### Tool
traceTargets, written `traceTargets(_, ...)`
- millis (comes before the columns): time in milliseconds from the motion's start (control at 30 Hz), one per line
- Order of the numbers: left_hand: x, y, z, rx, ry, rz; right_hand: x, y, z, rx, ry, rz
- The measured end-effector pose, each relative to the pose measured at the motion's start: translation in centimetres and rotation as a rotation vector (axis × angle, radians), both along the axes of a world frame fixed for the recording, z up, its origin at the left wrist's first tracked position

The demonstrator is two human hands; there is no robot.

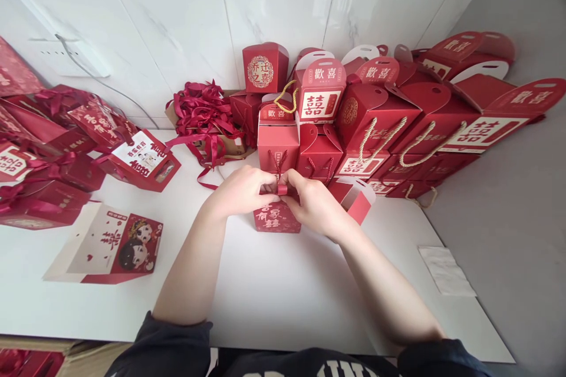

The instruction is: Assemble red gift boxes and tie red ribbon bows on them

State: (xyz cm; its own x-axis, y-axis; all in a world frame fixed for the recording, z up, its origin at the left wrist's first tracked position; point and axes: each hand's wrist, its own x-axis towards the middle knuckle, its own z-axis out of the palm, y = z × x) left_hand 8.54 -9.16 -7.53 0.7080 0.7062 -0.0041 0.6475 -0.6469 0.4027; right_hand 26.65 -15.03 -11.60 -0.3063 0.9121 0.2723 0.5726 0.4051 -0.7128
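Observation:
A small red gift box (276,218) with gold characters stands on the white table (274,288) in the middle. Both hands meet at its top. My left hand (241,190) pinches a red ribbon (282,189) at the box's top, fingers closed. My right hand (312,200) pinches the same ribbon from the other side, covering the box's right upper part. Most of the ribbon is hidden under my fingers.
Many red gift boxes (375,118) with rope handles are stacked at the back and right. A heap of red ribbons (201,115) lies at the back. Flat and ribboned boxes (141,159) lie left, with a folded carton (108,244). A white tissue (446,271) lies right.

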Motion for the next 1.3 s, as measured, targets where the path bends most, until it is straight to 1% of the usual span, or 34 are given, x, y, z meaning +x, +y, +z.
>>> traceTargets(133,-0.2,0.6,-0.1,-0.077,-0.048,-0.048,0.1,0.2,0.0,-0.01,0.05,0.035)
traceTargets(267,-0.7,1.1,-0.2,-0.091,-0.031,-0.074,0.3,0.2,-0.1,-0.037,0.065,0.056)
traceTargets(367,-1.3,1.1,-0.2,-0.189,-0.034,-0.079,0.5,0.1,0.2,-0.087,0.103,0.074)
traceTargets(433,-1.5,1.0,-0.2,-0.239,-0.051,-0.087,0.6,-0.1,0.4,-0.086,0.144,0.07)
traceTargets(600,-1.1,0.9,-0.4,-0.244,-0.102,-0.069,0.2,-0.4,1.0,-0.049,0.21,0.027)
traceTargets(667,-0.9,1.1,-0.6,-0.246,-0.099,-0.053,0.0,-0.3,0.9,-0.028,0.206,-0.027)
traceTargets(767,-0.6,1.3,-1.0,-0.198,-0.041,-0.05,-0.1,-0.1,0.7,-0.002,0.193,-0.108)
traceTargets(867,-0.6,1.4,-1.2,-0.143,-0.035,-0.067,0.0,0.3,0.2,-0.006,0.229,-0.139)
traceTargets(1033,-0.6,1.5,-1.2,-0.182,-0.073,-0.096,0.0,0.9,-0.5,-0.034,0.314,-0.188)
traceTargets(1100,-0.8,1.6,-1.2,-0.211,-0.102,-0.095,0.1,0.9,-0.5,0.005,0.341,-0.21)
traceTargets(1167,-1.0,1.8,-1.3,-0.224,-0.124,-0.068,0.2,0.8,-0.2,0.125,0.309,-0.222)
traceTargets(1233,-1.2,2.0,-1.2,-0.226,-0.143,-0.007,0.3,0.6,0.1,0.272,0.204,-0.173)
traceTargets(1300,-1.5,2.0,-1.0,-0.244,-0.171,0.042,0.4,0.5,0.3,0.359,0.095,-0.098)
